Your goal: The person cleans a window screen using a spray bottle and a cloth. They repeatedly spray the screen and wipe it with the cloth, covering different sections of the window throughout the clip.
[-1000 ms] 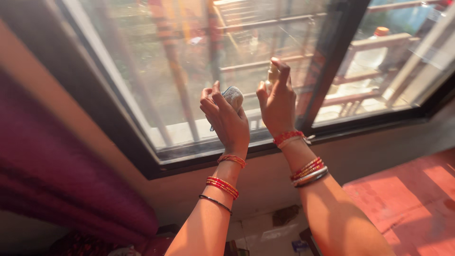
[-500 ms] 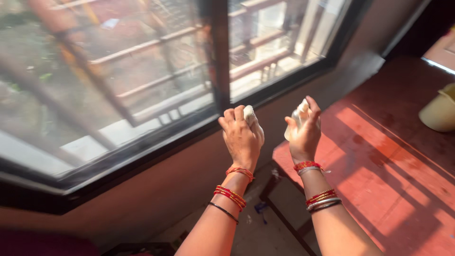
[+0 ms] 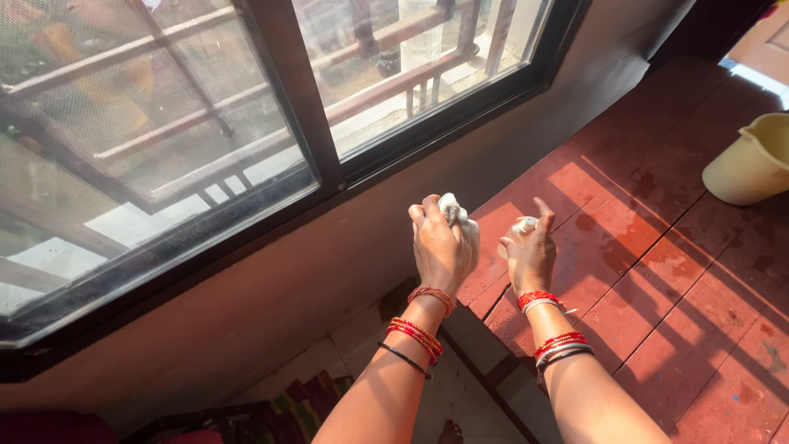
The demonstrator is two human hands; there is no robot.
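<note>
Along the top and left of the view I note the largest item, a dark-framed window (image 3: 312,156) with a mesh pane on its left half and clear glass on its right; railings show beyond it. Below it runs a plain brown wall (image 3: 271,288). To the right lies a red-painted wooden platform (image 3: 657,271), sunlit, with plank joints and scattered stains. At its far right edge stands a pale yellow bucket (image 3: 752,160), partly cut off by the frame. A patterned mat (image 3: 288,407) shows on the floor at bottom centre.

Both hands are held low, below the sill and just over the near left corner of the platform. The left hand (image 3: 440,251) has its grip clamped on a crumpled white cloth (image 3: 460,222), which bulges above and to the right of the fingers. The right hand (image 3: 530,255) has its grip closed on a small white bottle (image 3: 522,226), thumb raised near the top; I cannot tell the kind of cap. Red bangles sit on both wrists. Cloth and bottle are near each other but not touching.

Judgement on progress: neither hand is at the glass, and I cannot read from the panes which areas have been wiped. The mesh pane looks dusty along its lower frame, so cleaning there appears outstanding.
</note>
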